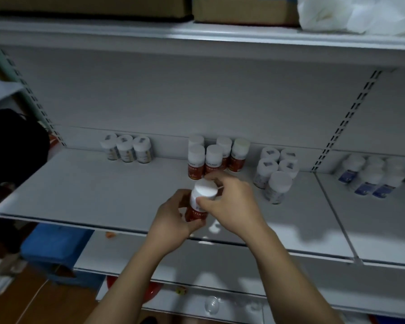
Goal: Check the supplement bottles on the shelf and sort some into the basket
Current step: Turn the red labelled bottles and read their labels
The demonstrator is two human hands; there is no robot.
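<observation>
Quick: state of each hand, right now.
Left hand: holds the red-label bottle by its body.
Right hand: pinches that bottle's white cap.

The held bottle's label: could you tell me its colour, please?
Red label on the white-capped bottle; head view.

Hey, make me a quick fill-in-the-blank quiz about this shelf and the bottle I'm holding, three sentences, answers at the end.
1. The left hand holds a bottle whose label is ___.
2. The right hand grips that bottle's white ___.
3. The leftmost group of bottles on the shelf has ___ bottles.
Missing words: red; cap; three.
</observation>
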